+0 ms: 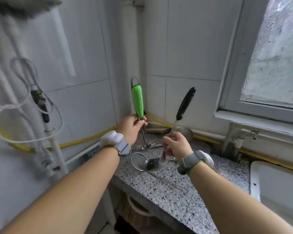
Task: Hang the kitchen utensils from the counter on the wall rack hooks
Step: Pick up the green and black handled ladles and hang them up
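Note:
My left hand (131,128) grips a green-handled utensil (137,102) near the bottom of its handle and holds it upright; its metal shaft hangs down to the counter. My right hand (175,143) is closed on the metal shaft of a black-handled utensil (184,105), whose handle tilts up and to the right. Below my right hand a wire strainer (139,162) lies on the speckled granite counter (167,188), along with another metal utensil head (184,132) near the wall. No wall rack is in view.
White tiled walls meet in a corner behind the utensils. White pipes and looped cables (24,115) hang on the left wall. A window (277,56) is at the upper right, a white sink edge (277,183) at the right, and a yellow hose (91,135) along the wall base.

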A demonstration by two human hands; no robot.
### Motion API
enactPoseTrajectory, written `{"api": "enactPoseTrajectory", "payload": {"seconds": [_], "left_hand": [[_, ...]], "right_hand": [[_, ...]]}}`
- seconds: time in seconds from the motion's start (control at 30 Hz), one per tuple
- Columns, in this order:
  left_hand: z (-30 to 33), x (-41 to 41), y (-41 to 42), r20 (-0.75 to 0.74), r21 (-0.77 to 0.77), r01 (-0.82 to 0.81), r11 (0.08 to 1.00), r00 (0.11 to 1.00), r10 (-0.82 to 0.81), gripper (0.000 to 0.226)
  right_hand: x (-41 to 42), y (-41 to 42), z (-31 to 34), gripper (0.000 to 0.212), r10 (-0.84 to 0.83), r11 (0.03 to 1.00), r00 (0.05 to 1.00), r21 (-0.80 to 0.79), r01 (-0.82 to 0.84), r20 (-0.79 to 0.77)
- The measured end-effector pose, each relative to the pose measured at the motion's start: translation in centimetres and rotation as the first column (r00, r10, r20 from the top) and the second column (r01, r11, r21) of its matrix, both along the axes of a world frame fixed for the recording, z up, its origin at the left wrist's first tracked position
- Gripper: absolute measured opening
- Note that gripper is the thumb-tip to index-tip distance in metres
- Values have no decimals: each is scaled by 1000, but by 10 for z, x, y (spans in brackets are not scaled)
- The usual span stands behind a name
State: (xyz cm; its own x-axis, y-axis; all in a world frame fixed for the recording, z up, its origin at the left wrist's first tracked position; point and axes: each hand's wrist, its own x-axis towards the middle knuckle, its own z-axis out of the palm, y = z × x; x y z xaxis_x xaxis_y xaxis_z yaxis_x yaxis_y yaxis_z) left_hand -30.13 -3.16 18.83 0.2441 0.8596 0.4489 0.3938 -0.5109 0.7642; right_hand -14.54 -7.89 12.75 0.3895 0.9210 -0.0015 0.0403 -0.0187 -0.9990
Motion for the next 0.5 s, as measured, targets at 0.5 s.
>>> {"api": "enactPoseTrajectory", "payload": {"seconds": [0.5], "left_hand": [[7, -226, -152, 164, -152, -517, 842, 827, 538, 15]], "right_hand": [[-235, -89, 28, 19, 637, 763, 746, -20, -646, 193]]}}
